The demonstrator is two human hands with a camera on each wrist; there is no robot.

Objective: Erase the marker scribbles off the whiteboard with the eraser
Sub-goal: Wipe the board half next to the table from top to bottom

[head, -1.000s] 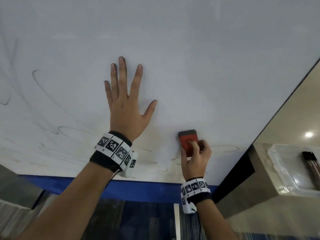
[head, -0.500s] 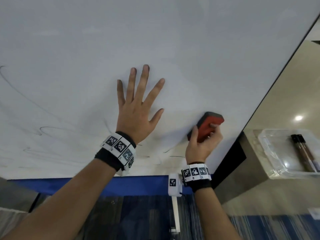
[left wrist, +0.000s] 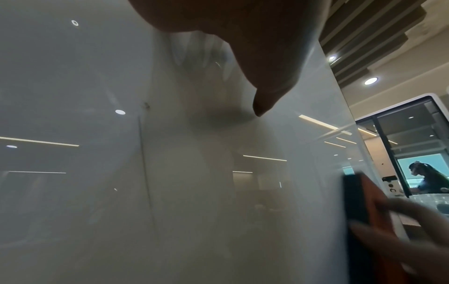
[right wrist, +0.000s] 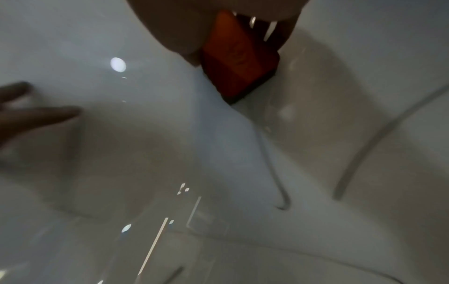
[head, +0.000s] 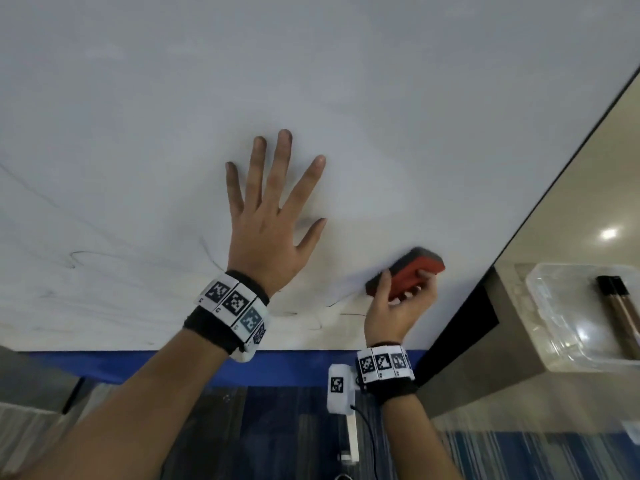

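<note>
Red block eraser with dark felt (head: 412,275): gripped by right hand (head: 398,306), against glossy white whiteboard (head: 346,81); left hand (head: 270,230) splayed flat, just beside.

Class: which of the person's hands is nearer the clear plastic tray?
Right. The right hand, gripping the eraser, is beside the clear plastic tray; the left hand lies flat farther left.

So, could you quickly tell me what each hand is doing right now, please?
Left hand: open, flat on the whiteboard.
Right hand: gripping the eraser.
</note>
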